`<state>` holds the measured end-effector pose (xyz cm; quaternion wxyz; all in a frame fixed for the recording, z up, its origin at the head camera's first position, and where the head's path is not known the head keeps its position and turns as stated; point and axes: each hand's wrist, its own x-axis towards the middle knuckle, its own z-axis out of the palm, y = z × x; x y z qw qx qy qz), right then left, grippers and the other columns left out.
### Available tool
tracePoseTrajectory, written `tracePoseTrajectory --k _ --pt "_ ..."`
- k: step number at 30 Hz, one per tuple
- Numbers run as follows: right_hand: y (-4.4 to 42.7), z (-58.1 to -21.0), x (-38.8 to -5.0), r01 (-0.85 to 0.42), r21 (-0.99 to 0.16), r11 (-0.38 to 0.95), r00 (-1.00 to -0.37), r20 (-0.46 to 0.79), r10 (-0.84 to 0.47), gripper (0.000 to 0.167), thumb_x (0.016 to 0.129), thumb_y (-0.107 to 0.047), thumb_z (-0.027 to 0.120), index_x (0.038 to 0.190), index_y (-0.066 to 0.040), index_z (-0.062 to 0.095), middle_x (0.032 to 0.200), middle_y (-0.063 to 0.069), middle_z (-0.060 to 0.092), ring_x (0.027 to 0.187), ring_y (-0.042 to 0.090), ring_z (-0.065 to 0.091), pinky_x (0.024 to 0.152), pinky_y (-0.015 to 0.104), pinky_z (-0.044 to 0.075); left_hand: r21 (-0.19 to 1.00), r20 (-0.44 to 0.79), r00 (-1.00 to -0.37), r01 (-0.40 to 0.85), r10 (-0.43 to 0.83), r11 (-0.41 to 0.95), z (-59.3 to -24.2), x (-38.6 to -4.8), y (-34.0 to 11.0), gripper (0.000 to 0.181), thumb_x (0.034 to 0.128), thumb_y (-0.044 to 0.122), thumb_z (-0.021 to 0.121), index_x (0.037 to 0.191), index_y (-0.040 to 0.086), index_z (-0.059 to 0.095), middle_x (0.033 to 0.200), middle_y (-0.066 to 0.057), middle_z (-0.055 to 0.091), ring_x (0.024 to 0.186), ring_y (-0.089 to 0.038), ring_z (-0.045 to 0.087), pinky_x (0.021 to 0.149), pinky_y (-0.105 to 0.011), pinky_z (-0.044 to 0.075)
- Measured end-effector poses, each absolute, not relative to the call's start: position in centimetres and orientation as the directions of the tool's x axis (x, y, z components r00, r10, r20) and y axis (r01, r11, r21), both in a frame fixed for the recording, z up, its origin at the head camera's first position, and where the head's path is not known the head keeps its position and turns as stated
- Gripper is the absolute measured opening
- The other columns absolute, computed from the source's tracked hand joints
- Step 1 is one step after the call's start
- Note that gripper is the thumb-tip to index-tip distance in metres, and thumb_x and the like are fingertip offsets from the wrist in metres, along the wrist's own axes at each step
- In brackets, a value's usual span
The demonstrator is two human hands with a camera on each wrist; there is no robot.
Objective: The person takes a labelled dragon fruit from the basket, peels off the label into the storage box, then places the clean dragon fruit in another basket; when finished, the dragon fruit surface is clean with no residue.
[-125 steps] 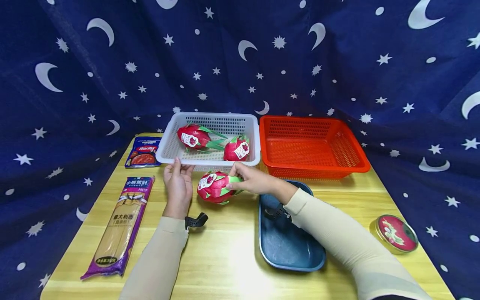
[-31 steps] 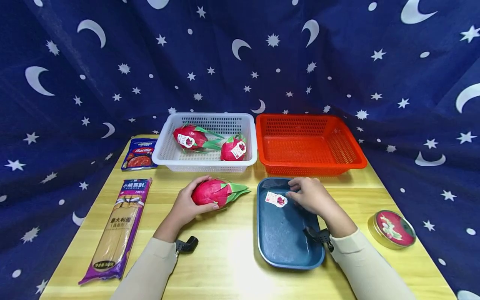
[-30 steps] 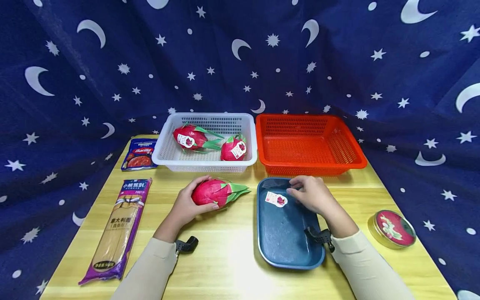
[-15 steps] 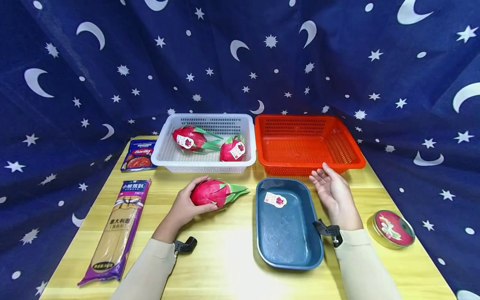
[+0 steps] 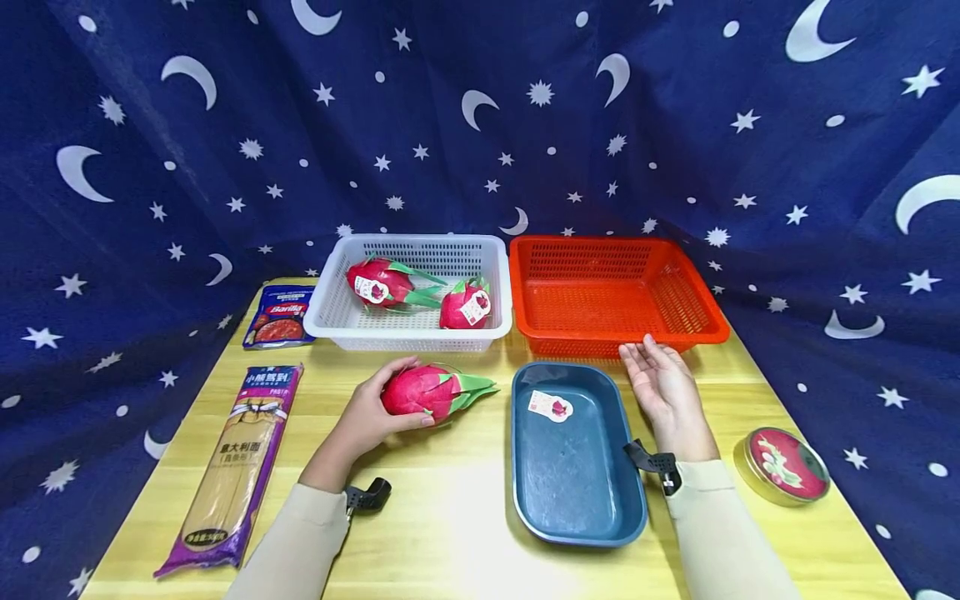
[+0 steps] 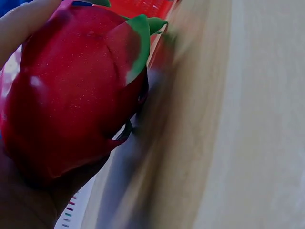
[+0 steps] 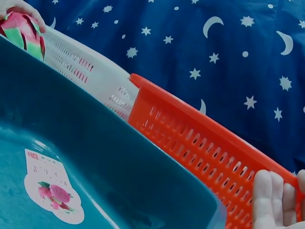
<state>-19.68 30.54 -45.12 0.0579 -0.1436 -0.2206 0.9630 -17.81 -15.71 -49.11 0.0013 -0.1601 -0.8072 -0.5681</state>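
Note:
My left hand (image 5: 367, 412) holds a dragon fruit (image 5: 420, 389) on the table, fingers and thumb curled round its left end. Its green leaf tips point right, and no sticker shows on its visible side. In the left wrist view the dragon fruit (image 6: 71, 90) fills the upper left. My right hand (image 5: 667, 396) is palm up at the front rim of the red basket (image 5: 607, 345), fingers loosely extended. In the right wrist view its fingertips (image 7: 267, 193) lie against the basket's front wall. A white sticker (image 5: 551, 406) with a fruit picture lies in the blue tray (image 5: 579, 540).
The white basket (image 5: 408, 340) holds two dragon fruits with stickers. On the left lie a pasta pack (image 5: 236, 467) and a blue sauce pouch (image 5: 280, 318). A round tin (image 5: 786, 467) stands at the right. A starry cloth (image 5: 480, 125) hangs behind.
The sticker seen on the dragon fruit earlier now lies in the blue tray. My left hand moved from the white basket to the fruit. My right hand left the tray for the red basket's rim.

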Motion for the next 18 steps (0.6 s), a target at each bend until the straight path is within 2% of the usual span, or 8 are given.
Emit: tracePoseTrajectory --k 6,12,18 --pt "30.4 -45.7 -19.7 -0.102 -0.440 -0.892 -0.959 -0.195 0.206 0.021 0.098 0.011 0.065 0.092 -0.003 0.051 0.093 0.018 0.065 0.085 0.032 0.068 0.097 0.042 0.056 0.896 0.191 -0.946 0.277 0.261 0.347 -48.5 -17.9 -15.7 0.095 0.0691 0.032 0.103 0.150 0.012 0.056 0.143 0.000 0.061 0.125 -0.031 0.060 0.101 -0.053 0.052" --pt "30.4 -45.9 -19.8 -0.106 -0.465 -0.879 -0.957 -0.192 0.216 0.020 0.099 0.011 0.064 0.097 -0.002 0.050 0.094 0.018 0.064 0.085 0.032 0.069 0.098 0.042 0.056 0.828 0.309 -0.920 0.385 0.241 0.408 -47.7 -18.3 -15.6 0.086 0.0675 0.030 0.103 0.141 0.009 0.064 0.132 -0.005 0.069 0.115 -0.031 0.066 0.092 -0.050 0.058" --pt "30.5 -46.0 -19.8 -0.096 -0.464 -0.881 -0.958 -0.196 0.207 0.017 0.100 0.010 0.063 0.096 -0.002 0.051 0.093 0.018 0.064 0.086 0.032 0.069 0.099 0.042 0.055 0.857 0.339 -0.905 0.410 0.258 0.311 -44.8 -18.5 -16.2 0.077 0.0699 0.015 0.101 0.139 0.008 0.067 0.132 -0.006 0.069 0.111 -0.027 0.067 0.094 -0.036 0.057"
